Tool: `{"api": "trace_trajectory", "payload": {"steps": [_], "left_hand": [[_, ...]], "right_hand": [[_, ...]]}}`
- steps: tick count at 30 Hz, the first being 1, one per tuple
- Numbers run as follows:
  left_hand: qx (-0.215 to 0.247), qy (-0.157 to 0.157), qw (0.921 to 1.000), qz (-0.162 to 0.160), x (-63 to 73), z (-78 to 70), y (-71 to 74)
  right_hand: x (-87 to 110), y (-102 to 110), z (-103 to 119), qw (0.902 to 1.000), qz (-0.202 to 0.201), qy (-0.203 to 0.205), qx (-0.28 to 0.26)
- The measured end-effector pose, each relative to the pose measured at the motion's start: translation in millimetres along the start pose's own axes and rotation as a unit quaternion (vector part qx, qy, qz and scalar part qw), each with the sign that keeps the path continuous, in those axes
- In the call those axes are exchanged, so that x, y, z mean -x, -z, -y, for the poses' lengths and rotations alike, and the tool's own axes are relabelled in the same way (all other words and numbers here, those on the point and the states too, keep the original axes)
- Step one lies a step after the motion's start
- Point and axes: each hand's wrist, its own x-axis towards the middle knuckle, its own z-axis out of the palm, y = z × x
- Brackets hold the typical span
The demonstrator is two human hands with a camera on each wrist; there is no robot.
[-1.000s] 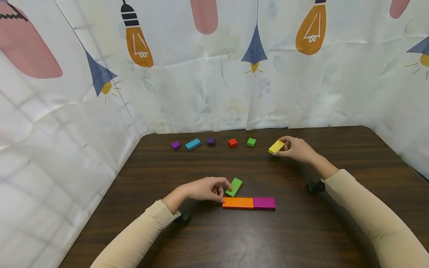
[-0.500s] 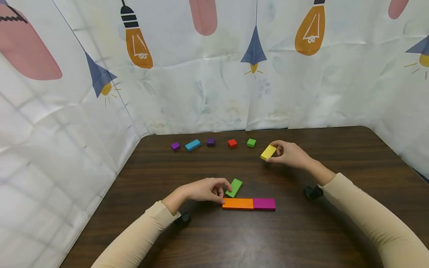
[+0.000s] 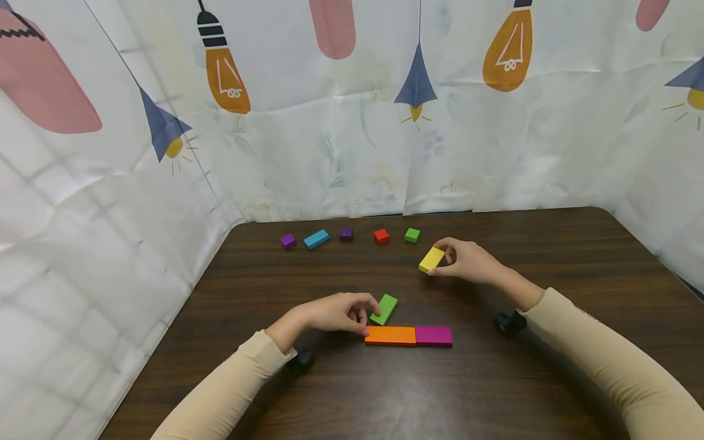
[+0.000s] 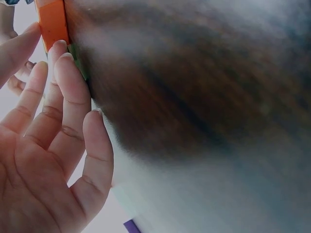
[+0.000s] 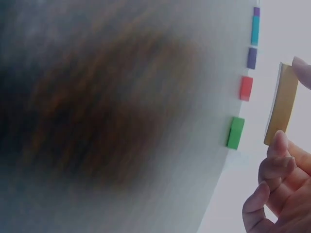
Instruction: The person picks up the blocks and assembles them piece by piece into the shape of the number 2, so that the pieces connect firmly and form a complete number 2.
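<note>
My right hand (image 3: 467,263) pinches a yellow block (image 3: 431,260) by its two ends between thumb and fingers, held over the table behind the other blocks. In the right wrist view the yellow block (image 5: 282,104) is raised, tilted. My left hand (image 3: 335,311) rests low at the left end of an orange block (image 3: 390,335), its thumb tip at that block's corner. Its index fingertip overlaps a slanted green block (image 3: 385,309) just behind. A magenta block (image 3: 434,335) lies end to end with the orange one. The left wrist view has loosely extended fingers (image 4: 73,92) at the orange block (image 4: 52,24).
Along the back of the dark wooden table (image 3: 495,379) lie a purple block (image 3: 288,241), a blue block (image 3: 316,239), a dark purple block (image 3: 346,233), a red block (image 3: 382,236) and a small green block (image 3: 412,234). A printed curtain (image 3: 330,153) hangs behind.
My right hand has carried the yellow block leftward and nearer, towards the orange and green blocks. The left hand and the blocks on the table have stayed put.
</note>
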Motion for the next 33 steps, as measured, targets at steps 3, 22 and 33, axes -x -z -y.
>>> {"api": "trace_trajectory", "payload": {"steps": [3, 22, 33], "left_hand": [[-0.001, 0.000, 1.0000, 0.001, 0.8, 0.3, -0.1], [0.001, 0.006, 1.0000, 0.000, 0.0, 0.5, 0.1], [-0.004, 0.009, 0.9999, 0.004, -1.1, 1.3, 0.3]], "right_hand": [[-0.3, -3.4, 2.7, 1.0000, 0.000, 0.002, 0.001], [-2.2, -14.3, 23.4, 0.9988, 0.042, 0.024, -0.010], [-5.6, -19.6, 33.5, 0.9972, 0.069, 0.030, -0.005]]}}
